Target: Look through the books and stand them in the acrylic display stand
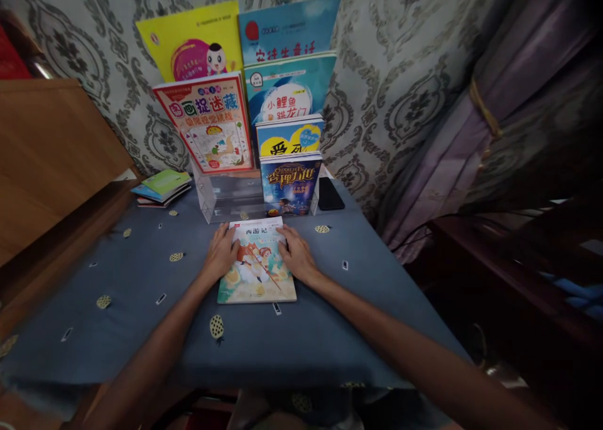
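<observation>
A picture book (257, 263) with a white top and an illustrated cover lies flat on the blue tablecloth (141, 279). My left hand (220, 253) rests on its left edge, fingers curled over the cover. On the book's right edge lies my right hand (296, 253), fingers bent onto the cover. Both hands grip the book by its sides. Just behind it stands a clear tiered rack (226, 194) with several children's books upright in it.
A dark phone (330, 194) lies right of the rack. A small stack of books (162, 187) sits at the table's back left. A wooden panel (47, 154) stands to the left, purple curtains (509, 103) and dark furniture to the right.
</observation>
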Motion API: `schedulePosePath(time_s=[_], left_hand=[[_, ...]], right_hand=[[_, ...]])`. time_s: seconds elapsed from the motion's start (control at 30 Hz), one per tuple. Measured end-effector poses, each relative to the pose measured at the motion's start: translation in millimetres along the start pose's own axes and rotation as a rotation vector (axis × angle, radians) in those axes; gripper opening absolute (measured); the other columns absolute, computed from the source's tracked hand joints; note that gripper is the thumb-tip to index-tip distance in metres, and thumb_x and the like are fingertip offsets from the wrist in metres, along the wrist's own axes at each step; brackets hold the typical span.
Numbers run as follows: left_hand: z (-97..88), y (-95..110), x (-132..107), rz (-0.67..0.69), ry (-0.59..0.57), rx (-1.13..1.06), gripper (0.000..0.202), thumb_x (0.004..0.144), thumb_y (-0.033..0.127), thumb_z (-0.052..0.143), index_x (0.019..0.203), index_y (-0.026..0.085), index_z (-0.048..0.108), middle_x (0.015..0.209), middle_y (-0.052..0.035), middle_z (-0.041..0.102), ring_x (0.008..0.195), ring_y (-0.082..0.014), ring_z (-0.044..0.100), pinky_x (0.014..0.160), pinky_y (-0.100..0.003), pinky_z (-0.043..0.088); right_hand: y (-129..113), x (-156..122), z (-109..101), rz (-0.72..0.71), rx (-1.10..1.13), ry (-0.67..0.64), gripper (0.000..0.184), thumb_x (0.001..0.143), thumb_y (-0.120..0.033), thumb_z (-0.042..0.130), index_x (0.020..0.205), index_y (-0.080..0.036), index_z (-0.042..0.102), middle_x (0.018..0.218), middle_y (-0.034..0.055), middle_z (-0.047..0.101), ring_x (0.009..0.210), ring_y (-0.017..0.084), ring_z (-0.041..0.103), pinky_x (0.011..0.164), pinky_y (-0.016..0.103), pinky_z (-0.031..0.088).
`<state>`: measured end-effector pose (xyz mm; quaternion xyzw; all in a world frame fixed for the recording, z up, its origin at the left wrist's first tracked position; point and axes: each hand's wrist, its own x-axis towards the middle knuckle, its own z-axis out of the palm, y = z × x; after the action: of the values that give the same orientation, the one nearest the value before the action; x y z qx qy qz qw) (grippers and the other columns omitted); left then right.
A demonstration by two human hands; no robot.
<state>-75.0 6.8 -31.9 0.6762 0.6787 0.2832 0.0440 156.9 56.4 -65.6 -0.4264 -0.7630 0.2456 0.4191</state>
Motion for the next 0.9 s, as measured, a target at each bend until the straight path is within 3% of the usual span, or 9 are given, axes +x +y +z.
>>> schedulePosePath(time_s=[0.2, 0.43, 0.67, 0.9], left_hand=[[16.5, -7, 0, 0.027, -0.019, -0.061, 0.048, 0.095, 0.026, 0.038, 0.139, 0.010, 0.050, 0.153, -0.0204, 0.045, 0.147, -0.0317, 0.036, 0.121, -0.054, 0.029], [15.4, -1, -3, 0.059, 0.009, 0.006, 0.046, 0.095, 0.024, 0.040, 0.138, 0.013, 0.051, 0.150, -0.0183, 0.049, 0.145, -0.0314, 0.039, 0.120, -0.054, 0.032], [7.1, 14, 8, 0.155, -0.030, 0.141, 0.043, 0.096, 0.021, 0.035, 0.131, 0.009, 0.057, 0.143, -0.0214, 0.055, 0.137, -0.0320, 0.049, 0.118, -0.052, 0.035], [15.0, 36, 33, 0.277, -0.121, 0.119, 0.043, 0.091, 0.014, 0.042, 0.129, 0.015, 0.061, 0.138, -0.0158, 0.061, 0.130, -0.0293, 0.056, 0.115, -0.048, 0.040]], right_hand=[[-1, 2, -7, -0.023, -0.039, -0.075, 0.043, 0.088, -0.021, 0.051, 0.129, -0.016, 0.066, 0.142, 0.0166, 0.059, 0.133, 0.029, 0.054, 0.114, 0.052, 0.042], [-8, 6, -16, -0.021, -0.043, -0.144, 0.043, 0.088, -0.021, 0.053, 0.128, -0.014, 0.066, 0.145, 0.0182, 0.056, 0.134, 0.031, 0.053, 0.113, 0.054, 0.042], [-11, 5, -14, -0.001, -0.060, -0.127, 0.040, 0.089, -0.018, 0.052, 0.125, -0.015, 0.068, 0.142, 0.0179, 0.059, 0.133, 0.030, 0.054, 0.113, 0.052, 0.042], [-12, 5, -15, -0.019, -0.046, -0.074, 0.040, 0.089, -0.015, 0.048, 0.124, -0.016, 0.067, 0.139, 0.0152, 0.062, 0.131, 0.027, 0.057, 0.113, 0.048, 0.043]])
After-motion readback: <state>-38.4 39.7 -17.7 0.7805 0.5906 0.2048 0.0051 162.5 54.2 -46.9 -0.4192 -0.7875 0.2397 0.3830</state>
